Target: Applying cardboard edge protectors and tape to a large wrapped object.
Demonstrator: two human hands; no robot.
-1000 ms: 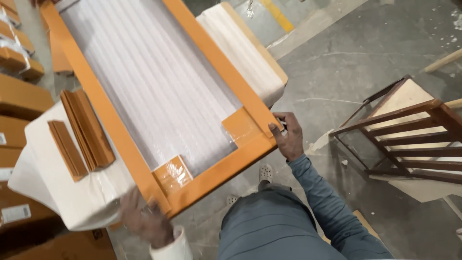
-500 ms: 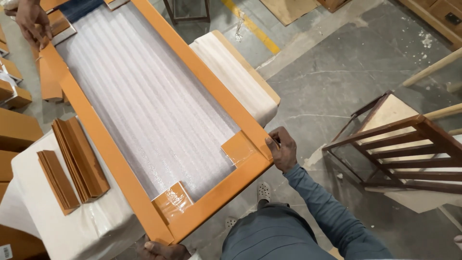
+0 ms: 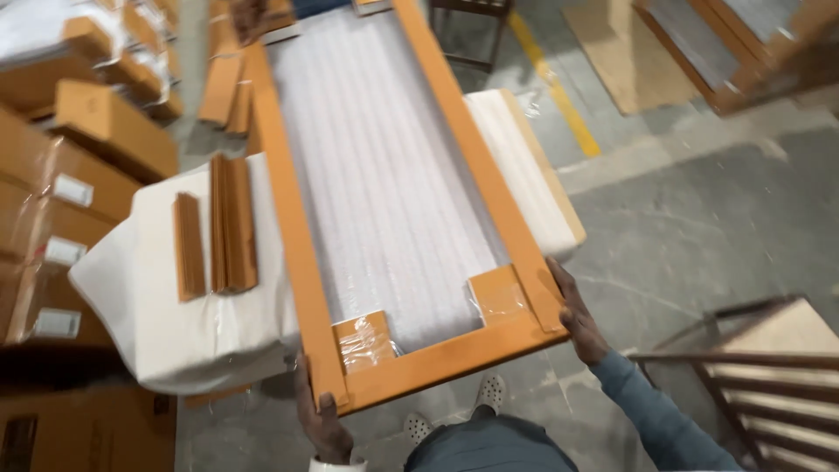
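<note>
I hold a long orange wooden frame (image 3: 454, 350) with a white foam-wrapped panel (image 3: 376, 175) inside it. My left hand (image 3: 321, 419) grips the frame's near left corner from below. My right hand (image 3: 572, 315) clasps its near right corner. Clear tape covers cardboard pads (image 3: 365, 339) at the inner corners. The frame lies across a white wrapped block (image 3: 192, 323). Another person's hand (image 3: 249, 16) is at the frame's far left end.
Short brown wooden strips (image 3: 229, 223) lie on the white block at the left. Cardboard boxes (image 3: 79, 140) are stacked further left. A dark wooden rack (image 3: 752, 385) stands at the right on the grey concrete floor, and a yellow floor line (image 3: 551, 83) runs behind.
The view has swung and the frame now points more straight away from me. My left hand has come into sight under the near left corner. My right hand stays on the near right corner.
</note>
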